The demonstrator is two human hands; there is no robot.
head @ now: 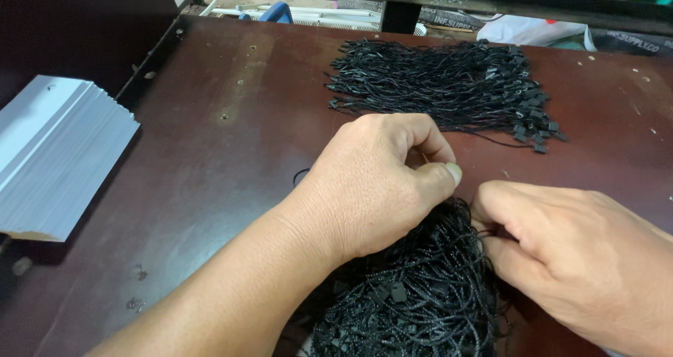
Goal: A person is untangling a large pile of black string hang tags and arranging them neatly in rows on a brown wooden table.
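A tangled heap of thin black cords with small black plastic tabs lies on the dark reddish-brown wooden desk, directly beneath both hands and running off the lower edge of the view. The cords are fine and slightly glossy, looping over one another, with the square tabs scattered among them. The left hand rests on top of the heap with its fingers curled in, thumb tip pressed against the forefinger in a closed grip; whether a cord sits inside that pinch cannot be told, since the fingers hide it. The right hand, just beside that grip, has its fingers folded together onto the heap's edge, pinching into the cords, though the fingertips are hidden. Beyond the grip, well apart from it, a second neat bundle of the same black cords lies laid out straight, its tabs gathered at the far right end. Far to the left of the grip sits a fanned stack of pale grey cards, partly cut off by the frame edge.
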